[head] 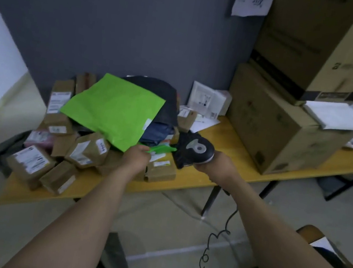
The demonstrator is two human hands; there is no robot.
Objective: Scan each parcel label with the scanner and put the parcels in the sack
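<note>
The parcel in hand is a bright green poly mailer (113, 111), a flat, smooth, slightly creased square of plastic with a small white label near its right edge. It is held tilted above the heap at the left of the bench (231, 133), its near corner at the left hand (136, 158). That hand's fingers are curled tight round the corner, pinching the plastic; the fingertips are hidden behind the back of the hand.

The right hand (217, 164) grips the handle of a black handheld scanner (193, 150), its fingers wrapped closed round it. The scanner's rounded head, with a grey trim on top, points left toward the mailer's near corner. A black coiled cable (209, 251) hangs from it to the floor.

Under and around the mailer lie small brown cardboard parcels (84, 151) with white printed labels, piled loosely on the yellow wooden bench. Dark folded fabric (164, 101) sits behind the mailer. Large cardboard boxes (276, 132) are stacked at the far right.
</note>
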